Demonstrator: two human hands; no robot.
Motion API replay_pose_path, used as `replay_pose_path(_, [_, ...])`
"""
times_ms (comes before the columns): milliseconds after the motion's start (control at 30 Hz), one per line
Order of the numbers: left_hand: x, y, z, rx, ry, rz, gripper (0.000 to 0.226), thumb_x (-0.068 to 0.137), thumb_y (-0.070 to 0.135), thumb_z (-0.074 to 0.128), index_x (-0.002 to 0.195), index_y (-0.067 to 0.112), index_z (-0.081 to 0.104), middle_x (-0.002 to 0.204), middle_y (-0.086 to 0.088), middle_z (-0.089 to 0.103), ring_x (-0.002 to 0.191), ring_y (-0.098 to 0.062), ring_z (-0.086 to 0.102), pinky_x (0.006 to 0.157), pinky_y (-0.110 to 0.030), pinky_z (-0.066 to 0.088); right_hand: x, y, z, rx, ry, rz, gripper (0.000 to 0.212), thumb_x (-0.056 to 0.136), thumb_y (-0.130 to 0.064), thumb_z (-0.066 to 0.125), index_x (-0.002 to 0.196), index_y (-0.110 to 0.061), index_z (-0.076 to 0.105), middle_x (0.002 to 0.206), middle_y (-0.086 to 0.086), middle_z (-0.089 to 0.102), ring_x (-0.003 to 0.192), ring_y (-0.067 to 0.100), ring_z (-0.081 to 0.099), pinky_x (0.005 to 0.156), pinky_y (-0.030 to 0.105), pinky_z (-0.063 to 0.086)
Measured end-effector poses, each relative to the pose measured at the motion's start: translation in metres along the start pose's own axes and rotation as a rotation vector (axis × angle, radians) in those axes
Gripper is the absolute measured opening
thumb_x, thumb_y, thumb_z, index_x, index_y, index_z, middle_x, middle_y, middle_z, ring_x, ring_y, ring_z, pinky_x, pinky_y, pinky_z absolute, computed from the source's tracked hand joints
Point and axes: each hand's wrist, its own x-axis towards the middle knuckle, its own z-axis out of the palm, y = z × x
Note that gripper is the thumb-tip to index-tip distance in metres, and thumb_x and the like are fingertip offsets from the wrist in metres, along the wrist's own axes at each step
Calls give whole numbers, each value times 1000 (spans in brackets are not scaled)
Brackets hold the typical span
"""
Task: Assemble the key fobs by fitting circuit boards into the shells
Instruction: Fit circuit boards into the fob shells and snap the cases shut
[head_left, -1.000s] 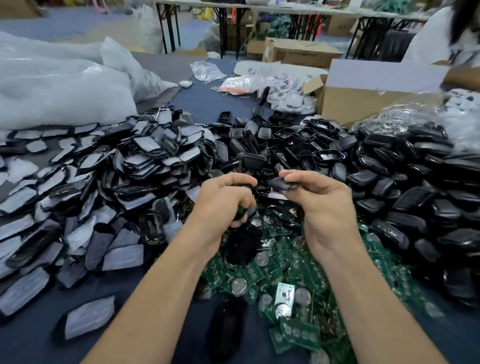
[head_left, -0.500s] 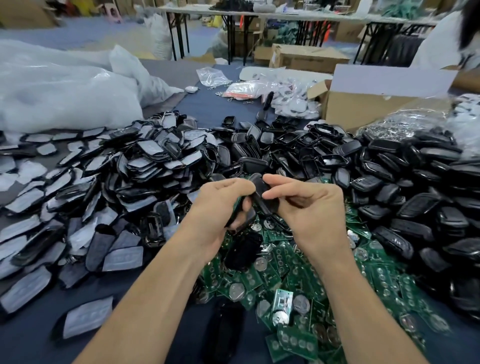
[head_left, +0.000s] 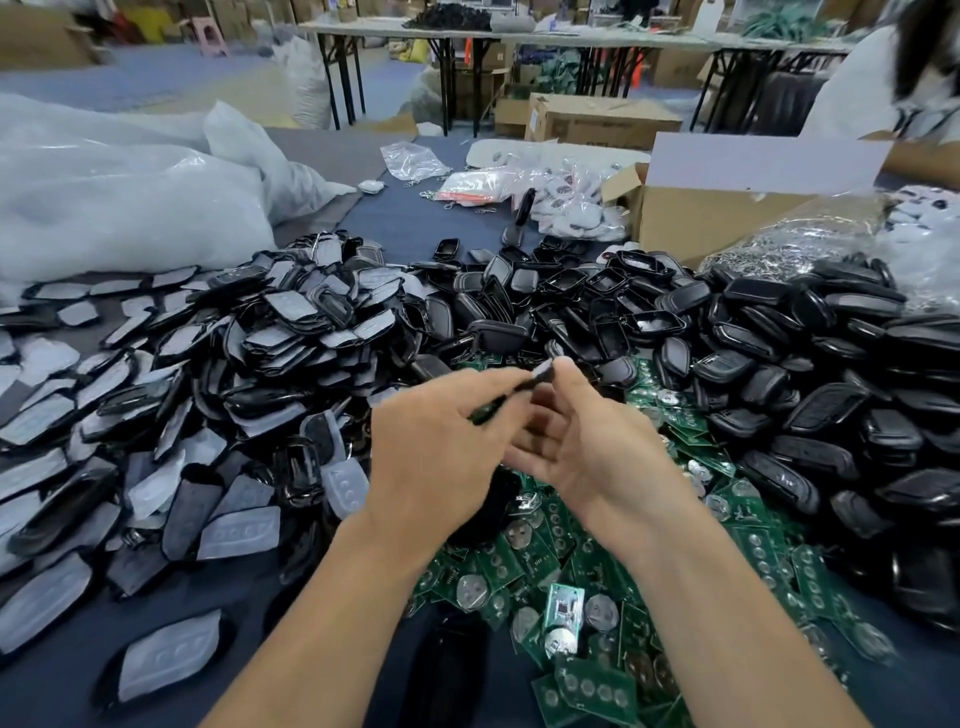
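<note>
My left hand (head_left: 436, 447) pinches a thin key fob shell (head_left: 511, 395), seen edge-on, black with a green edge and a pale tip. My right hand (head_left: 597, 447) is beside it, palm turned left and fingers relaxed, its thumb tip touching the shell's far end. Below both hands lies a heap of green circuit boards (head_left: 571, 597) with round metal battery clips. A large pile of black shells (head_left: 779, 389) fills the right side. Shells with grey rubber pads (head_left: 260, 353) are heaped on the left.
A cardboard box (head_left: 727, 223) stands at the back right, with a clear bag of metal rings (head_left: 779, 244) in front of it. Big white plastic bags (head_left: 104, 208) lie at the back left. A person in white (head_left: 872, 83) sits at the far right.
Both hands were closed together on the shell. My right hand has since opened and turned palm-left, and my left hand now holds the shell tilted up alone.
</note>
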Motion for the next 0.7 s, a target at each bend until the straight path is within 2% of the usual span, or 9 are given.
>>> replay_pose_path(67, [0,-3,2,69,13,125,22,87,27,77,109,30,82,87,11,80,74,-7,75,67,-37,63,1,-1,0,130,-31,37,38,83,-38,67,100,-3,72,90,14,77,80,25,76,71,40,65])
replay_pose_path(200, [1,-8,1,144,27,191,25,86,25,79,110,27,82,75,8,76,58,-12,67,52,-36,57,1,-6,-8,276,-163,72,35,79,-28,69,102,-4,78,112,17,77,98,26,77,82,45,64])
replay_pose_path(267, [2,-5,0,103,-15,74,28,83,25,81,109,35,82,86,13,80,71,-5,72,66,-36,61,3,-7,-11,286,-186,74,28,81,-22,68,96,-4,83,113,18,77,98,27,77,84,45,64])
replay_pose_path(333, [3,2,-1,-72,-104,-143,33,80,32,82,109,50,78,97,27,77,90,7,72,84,-24,59,3,-8,-14,333,-182,72,27,81,-17,68,96,1,82,108,21,76,94,30,78,85,46,64])
replay_pose_path(367, [5,4,-2,-180,-154,-234,32,81,40,79,109,55,76,93,28,77,89,7,71,85,-22,58,3,-9,-15,358,-173,71,29,81,-15,68,100,4,79,107,23,76,94,32,77,84,47,64])
replay_pose_path(433, [7,7,-3,-366,-224,-344,27,86,48,64,108,50,79,72,13,71,73,-10,66,77,-26,53,3,-11,-16,387,-161,74,34,81,-11,67,109,7,72,110,26,75,98,35,77,81,46,65])
replay_pose_path(500, [8,8,-3,-523,-243,-420,38,86,37,50,105,38,83,66,-3,61,68,-23,58,72,-30,50,3,-11,-15,415,-153,82,36,80,-9,66,112,8,68,111,30,74,99,38,76,77,45,65])
replay_pose_path(600, [10,7,-2,-566,-142,-578,45,84,16,43,95,32,84,65,-1,62,63,-10,58,60,-17,52,4,-8,-16,368,-153,61,32,86,-8,65,113,6,70,111,28,74,97,35,77,76,42,65])
replay_pose_path(700, [15,-2,-1,-521,-64,-655,45,96,6,47,97,35,82,79,6,75,77,-15,67,73,-32,62,7,-2,-16,106,-91,-35,17,98,-5,62,113,0,66,107,20,77,93,28,76,79,38,64])
